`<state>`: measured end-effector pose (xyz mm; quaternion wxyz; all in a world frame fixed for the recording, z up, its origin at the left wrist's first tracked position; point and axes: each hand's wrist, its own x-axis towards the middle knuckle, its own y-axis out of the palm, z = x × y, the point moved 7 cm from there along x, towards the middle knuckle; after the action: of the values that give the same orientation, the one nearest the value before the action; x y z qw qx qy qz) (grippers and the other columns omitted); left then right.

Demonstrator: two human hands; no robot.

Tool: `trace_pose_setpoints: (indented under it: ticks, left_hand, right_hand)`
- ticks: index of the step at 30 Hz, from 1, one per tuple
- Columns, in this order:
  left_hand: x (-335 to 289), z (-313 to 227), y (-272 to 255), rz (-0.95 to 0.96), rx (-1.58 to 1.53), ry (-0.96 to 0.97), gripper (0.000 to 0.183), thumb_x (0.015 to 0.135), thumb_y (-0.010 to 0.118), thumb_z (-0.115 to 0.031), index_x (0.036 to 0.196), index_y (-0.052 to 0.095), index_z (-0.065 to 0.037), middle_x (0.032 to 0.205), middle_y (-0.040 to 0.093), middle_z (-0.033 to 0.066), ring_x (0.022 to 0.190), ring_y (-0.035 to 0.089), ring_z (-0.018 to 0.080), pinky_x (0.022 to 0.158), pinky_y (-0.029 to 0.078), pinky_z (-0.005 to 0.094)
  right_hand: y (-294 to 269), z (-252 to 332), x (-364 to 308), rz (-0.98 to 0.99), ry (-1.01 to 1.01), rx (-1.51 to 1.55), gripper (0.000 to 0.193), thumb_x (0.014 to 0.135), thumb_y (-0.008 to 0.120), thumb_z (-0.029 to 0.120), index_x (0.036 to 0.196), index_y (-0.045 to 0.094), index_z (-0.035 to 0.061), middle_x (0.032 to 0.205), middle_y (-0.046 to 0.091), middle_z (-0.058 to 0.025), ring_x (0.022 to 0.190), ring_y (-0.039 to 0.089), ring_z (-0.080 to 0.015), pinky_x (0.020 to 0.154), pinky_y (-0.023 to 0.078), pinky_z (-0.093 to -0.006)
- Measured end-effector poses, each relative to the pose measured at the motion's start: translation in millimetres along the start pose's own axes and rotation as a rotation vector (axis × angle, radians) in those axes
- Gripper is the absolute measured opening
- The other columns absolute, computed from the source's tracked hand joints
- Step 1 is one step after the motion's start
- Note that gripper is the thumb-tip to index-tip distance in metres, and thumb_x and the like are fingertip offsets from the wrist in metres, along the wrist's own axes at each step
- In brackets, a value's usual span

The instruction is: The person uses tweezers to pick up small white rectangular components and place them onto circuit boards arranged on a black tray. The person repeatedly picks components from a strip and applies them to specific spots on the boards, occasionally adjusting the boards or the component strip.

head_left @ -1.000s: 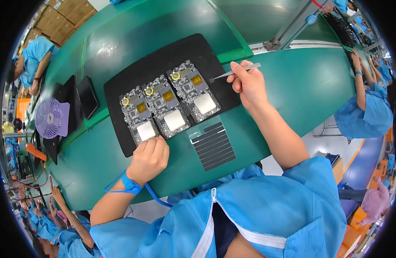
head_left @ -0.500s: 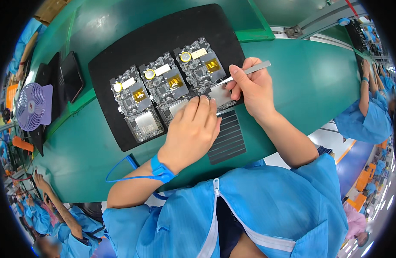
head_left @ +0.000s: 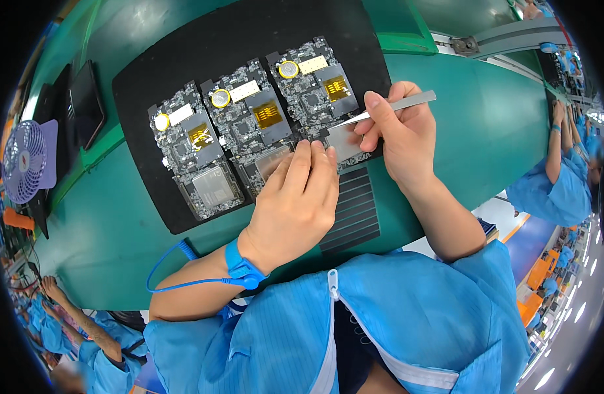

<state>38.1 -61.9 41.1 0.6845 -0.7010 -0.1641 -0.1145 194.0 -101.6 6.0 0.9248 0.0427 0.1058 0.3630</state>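
Three dark circuit boards lie side by side on a black mat (head_left: 151, 72): the left board (head_left: 193, 157), the middle board (head_left: 249, 125) and the right board (head_left: 315, 88). Each carries a round coin cell and a silver square shield. My left hand (head_left: 295, 203), with a blue wrist strap (head_left: 243, 266), rests flat with its fingertips on the lower edge of the middle and right boards. My right hand (head_left: 400, 134) grips metal tweezers (head_left: 387, 108), whose tips touch the silver shield of the right board.
A strip of dark ribbed pads (head_left: 354, 210) lies on the green table (head_left: 479, 131) below the mat. A purple fan (head_left: 26, 161) and black trays (head_left: 85, 102) stand at the left. Other people in blue coats sit at the right (head_left: 551, 184) and lower left (head_left: 72, 328).
My left hand moved from the left board to the right, onto the lower edge of the middle and right boards. My right hand brought the tweezers down from the table onto the right board.
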Motion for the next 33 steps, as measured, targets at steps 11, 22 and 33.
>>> trace_pose_setpoints:
  ticks: [11, 22, 33]
  left_hand:
    - [0.3, 0.5, 1.1, 0.003, 0.002, 0.010, 0.034, 0.078, 0.069, -0.013, 0.107, 0.067, 0.003, 0.106, 0.064, 0.0154, 0.102, 0.061, 0.0286, 0.079, 0.052, 0.0326]
    - [0.1, 1.1, 1.5, 0.006, 0.017, 0.008, 0.033, 0.078, 0.069, -0.014, 0.107, 0.066, 0.003, 0.106, 0.064, 0.0147, 0.102, 0.062, 0.0278, 0.078, 0.053, 0.0322]
    - [1.1, 2.5, 0.5, -0.007, -0.033, -0.028, 0.033, 0.077, 0.069, -0.012, 0.107, 0.066, 0.003, 0.112, 0.063, 0.0150, 0.101, 0.061, 0.0273, 0.078, 0.052, 0.0324]
  right_hand:
    - [0.4, -2.6, -2.0, 0.025, -0.077, 0.064, 0.027, 0.091, 0.063, 0.011, 0.098, 0.038, 0.0058, 0.066, 0.064, -0.0098, 0.048, 0.060, -0.0094, 0.044, 0.049, -0.0206]
    - [0.2, -4.3, -3.3, 0.017, -0.085, 0.089, 0.026, 0.091, 0.063, 0.009, 0.098, 0.038, 0.0059, 0.067, 0.063, -0.0100, 0.049, 0.060, -0.0098, 0.044, 0.050, -0.0205]
    - [0.0, -5.1, -3.2, 0.014, -0.098, 0.073, 0.026, 0.091, 0.063, 0.009, 0.098, 0.038, 0.0056, 0.067, 0.063, -0.0093, 0.048, 0.059, -0.0089, 0.043, 0.049, -0.0198]
